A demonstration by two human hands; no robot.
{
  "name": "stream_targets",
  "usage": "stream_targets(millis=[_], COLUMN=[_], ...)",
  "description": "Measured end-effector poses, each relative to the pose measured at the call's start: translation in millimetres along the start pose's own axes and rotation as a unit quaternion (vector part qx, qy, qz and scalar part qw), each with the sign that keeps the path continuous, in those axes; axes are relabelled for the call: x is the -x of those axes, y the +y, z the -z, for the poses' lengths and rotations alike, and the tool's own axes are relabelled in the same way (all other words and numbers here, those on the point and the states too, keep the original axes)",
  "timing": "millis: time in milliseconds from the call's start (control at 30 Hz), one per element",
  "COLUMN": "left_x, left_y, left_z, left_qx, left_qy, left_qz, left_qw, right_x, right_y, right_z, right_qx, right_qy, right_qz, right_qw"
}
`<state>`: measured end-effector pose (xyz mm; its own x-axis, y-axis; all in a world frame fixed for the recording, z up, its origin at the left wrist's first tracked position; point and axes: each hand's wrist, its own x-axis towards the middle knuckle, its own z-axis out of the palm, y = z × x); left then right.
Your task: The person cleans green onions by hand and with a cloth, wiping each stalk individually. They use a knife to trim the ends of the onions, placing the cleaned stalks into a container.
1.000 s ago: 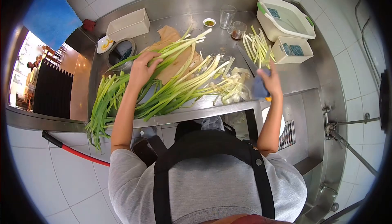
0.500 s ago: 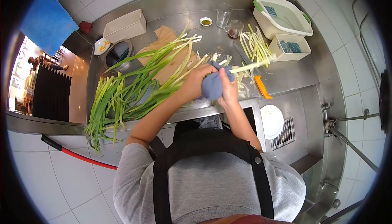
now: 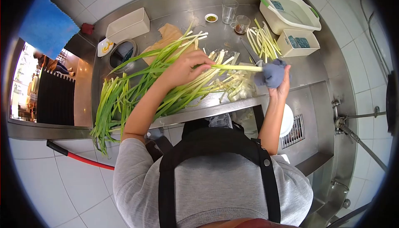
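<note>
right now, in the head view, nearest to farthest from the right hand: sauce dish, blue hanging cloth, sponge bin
1. Sponge bin, just beyond the right hand
2. Sauce dish, back and to the left
3. Blue hanging cloth, far left

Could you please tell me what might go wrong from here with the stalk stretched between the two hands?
The pale stalk might tear if the left hand and the cloth in the right hand pull too hard against each other. The knife blade lies close beyond the stalk, so a careless sweep could bring fingers against it. The leafy ends overhang the counter and might drag others off.
</note>
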<state>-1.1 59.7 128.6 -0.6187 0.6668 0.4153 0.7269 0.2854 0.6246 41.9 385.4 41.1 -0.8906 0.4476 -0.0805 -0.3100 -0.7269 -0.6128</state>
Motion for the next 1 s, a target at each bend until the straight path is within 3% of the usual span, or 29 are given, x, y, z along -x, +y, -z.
stream_targets(millis=[167, 333, 400, 500, 633, 833, 1000], left_x=[13, 33, 46, 48, 51, 65, 73], left_y=[-63, -155, -185, -177, -145, -155, -164], left_z=[39, 49, 43, 9, -46, -70, -74], left_qx=[-0.126, -0.205, -0.364, -0.315, -0.204, -0.222, -0.255], left_qy=[0.130, 0.183, 0.111, 0.105, -0.102, -0.124, -0.119], left_qz=[0.069, 0.103, 0.077, 0.062, 0.248, 0.301, 0.291], left_qw=[0.981, 0.956, 0.922, 0.941, 0.941, 0.919, 0.915], right_x=[-7, 16, 21, 27, 26, 29, 33], right_y=[-46, -42, -32, -17, -1, 15, 29], right_z=[63, 82, 84, 78, 71, 44, 34], right_qx=[-0.065, -0.074, -0.068, -0.040, -0.056, -0.040, -0.021], right_qy=[-0.001, 0.010, 0.019, 0.038, 0.003, -0.004, 0.001], right_qz=[0.080, 0.033, 0.028, -0.013, -0.060, -0.110, -0.131], right_qw=[0.995, 0.997, 0.997, 0.998, 0.997, 0.993, 0.991])
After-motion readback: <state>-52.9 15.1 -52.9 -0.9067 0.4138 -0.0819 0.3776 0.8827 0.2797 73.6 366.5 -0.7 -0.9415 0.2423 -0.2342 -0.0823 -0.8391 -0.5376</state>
